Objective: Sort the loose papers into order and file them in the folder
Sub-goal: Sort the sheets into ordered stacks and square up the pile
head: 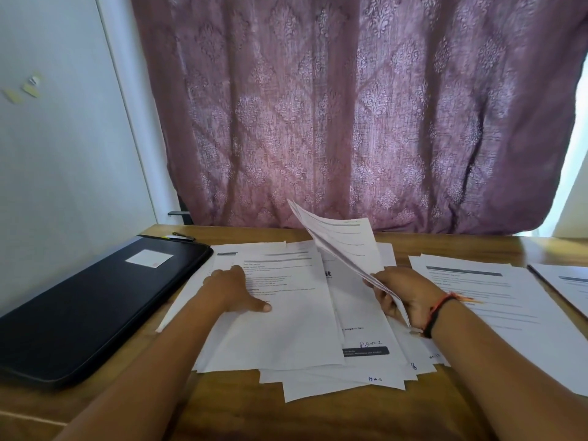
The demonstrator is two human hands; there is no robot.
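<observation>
A loose heap of printed white papers (302,338) lies spread on the wooden table in front of me, some with handwritten page numbers at the bottom. My left hand (237,291) rests flat on the top sheet of the heap, fingers apart. My right hand (405,294) grips a few sheets (337,240) by their lower edge and holds them lifted and tilted above the heap. A closed black folder (89,300) with a white label lies at the left.
A separate stack of sheets (496,300) lies at the right, with another sheet (569,284) at the far right edge. A pen (183,237) lies behind the folder. A mauve curtain (350,106) hangs behind the wooden table (222,409); a white wall is at the left.
</observation>
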